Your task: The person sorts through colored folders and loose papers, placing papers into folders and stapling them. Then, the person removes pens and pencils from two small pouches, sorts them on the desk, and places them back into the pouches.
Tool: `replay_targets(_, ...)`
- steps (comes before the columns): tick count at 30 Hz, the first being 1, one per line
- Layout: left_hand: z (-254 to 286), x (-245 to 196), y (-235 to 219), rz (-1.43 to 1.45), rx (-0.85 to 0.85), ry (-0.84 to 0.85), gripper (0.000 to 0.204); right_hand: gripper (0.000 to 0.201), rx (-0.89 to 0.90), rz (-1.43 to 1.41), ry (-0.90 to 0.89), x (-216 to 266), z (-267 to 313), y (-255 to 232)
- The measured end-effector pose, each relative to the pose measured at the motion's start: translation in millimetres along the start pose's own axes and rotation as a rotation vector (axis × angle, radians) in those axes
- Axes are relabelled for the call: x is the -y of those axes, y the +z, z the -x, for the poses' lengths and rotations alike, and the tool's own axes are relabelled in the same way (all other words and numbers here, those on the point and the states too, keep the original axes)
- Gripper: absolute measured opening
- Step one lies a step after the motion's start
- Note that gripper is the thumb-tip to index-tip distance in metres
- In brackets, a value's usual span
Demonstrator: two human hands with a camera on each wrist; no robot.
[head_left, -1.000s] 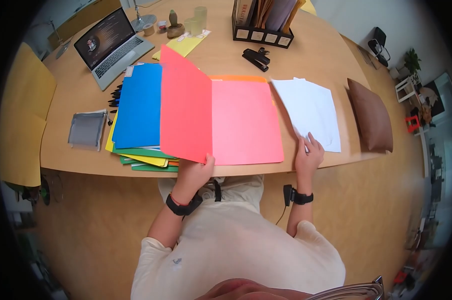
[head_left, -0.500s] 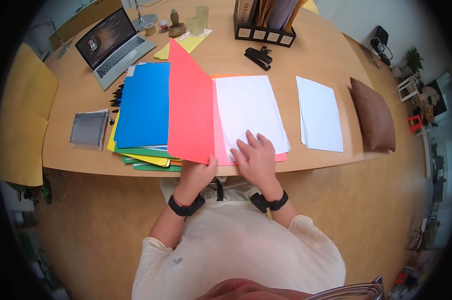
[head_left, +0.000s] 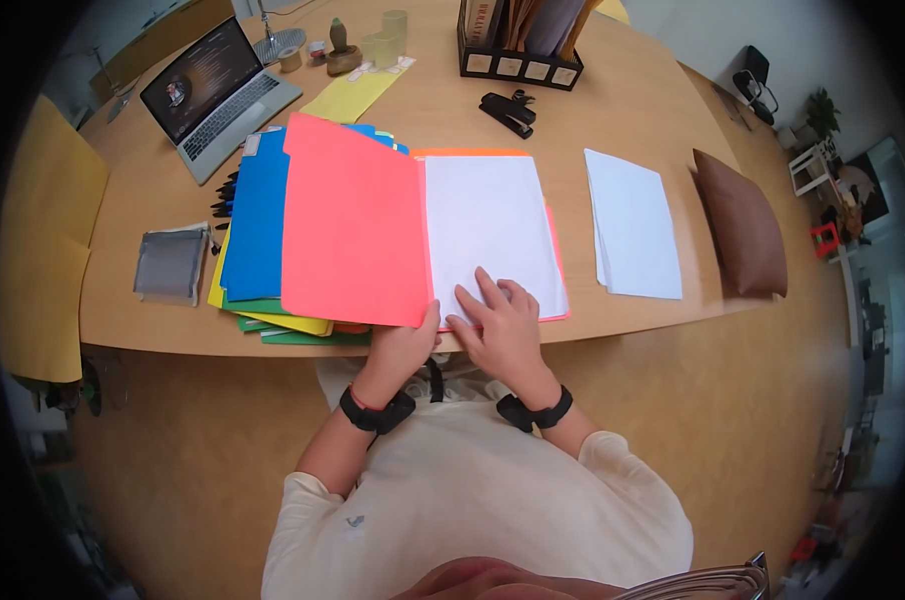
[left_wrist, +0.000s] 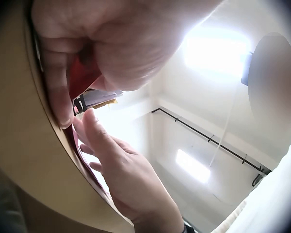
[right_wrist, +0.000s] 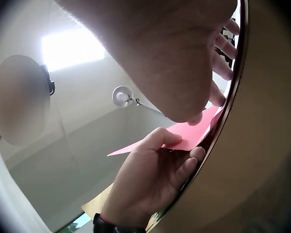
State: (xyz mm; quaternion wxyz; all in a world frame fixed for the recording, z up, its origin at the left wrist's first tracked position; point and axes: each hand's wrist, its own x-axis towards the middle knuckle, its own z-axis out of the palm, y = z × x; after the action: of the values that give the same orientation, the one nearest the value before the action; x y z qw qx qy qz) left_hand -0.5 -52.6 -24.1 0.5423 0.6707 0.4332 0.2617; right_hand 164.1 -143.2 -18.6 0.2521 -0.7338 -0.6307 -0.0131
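A pink file folder (head_left: 358, 230) lies spread at the table's front edge, its left cover slanting up over a pile of coloured folders. My left hand (head_left: 403, 350) pinches that cover at its lower corner by the fold; in the right wrist view the thumb presses the pink card (right_wrist: 191, 136) from above with fingers below. White sheets (head_left: 488, 215) cover most of the folder's right half. On their lower part rests my right hand (head_left: 508, 335), fingers spread, its thumb side close to the left hand. More white paper (head_left: 635, 225) lies to the right.
Under the cover, a blue folder (head_left: 253, 220) tops the pile. A laptop (head_left: 223, 100), a grey pouch (head_left: 171, 265) and pens (head_left: 224, 198) are at left. A stapler (head_left: 508, 113) and a black file holder (head_left: 521, 66) stand behind; a brown cushion (head_left: 741, 225) sits at right.
My right hand has brought white sheets from the right-hand paper stack onto the folder's right half and now rests on them. The pink cover, held by my left hand, has tipped lower leftward.
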Motion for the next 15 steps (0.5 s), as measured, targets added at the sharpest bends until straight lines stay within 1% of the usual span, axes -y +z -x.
replay_targets(2, -6, 13, 0, -0.125, 0.033, 0.075, 0.020, 0.044, 0.005, -0.006, -0.005, 0, 0, -1)
replay_targets(4, -17, 36, 5, -0.349, -0.102, 0.476, 0.020, 0.044, 0.006, -0.009, -0.013, -1, 0, -2)
replay_targets(5, -20, 37, 6, -0.460, -0.172, 0.676, 0.021, 0.044, 0.015, -0.016, -0.018, -2, 0, -2)
replay_targets(7, -18, 39, 6, -0.314, -0.072, 0.444, 0.022, 0.044, 0.034, -0.030, -0.029, -4, -1, -5)
replay_targets(8, -17, 33, 4, -0.233, -0.003, 0.299, 0.024, 0.043, 0.061, -0.055, -0.034, -5, -3, -8)
replay_targets(9, -16, 24, 2, -0.159, 0.050, 0.150, 0.026, 0.042, 0.090, -0.080, -0.039, -9, -7, -14)
replay_targets(11, -15, 2, -9, 0.006, 0.191, -0.208, 0.030, 0.038, 0.142, -0.131, -0.043, -20, -22, -28)
replay_targets(13, -15, -10, -14, 0.036, 0.209, -0.280, 0.035, 0.034, 0.188, -0.183, -0.042, -42, -51, -44)
replay_targets(15, -16, -15, -18, 0.070, 0.222, -0.325, 0.039, 0.030, 0.013, -0.166, -0.128, -66, -90, -59)
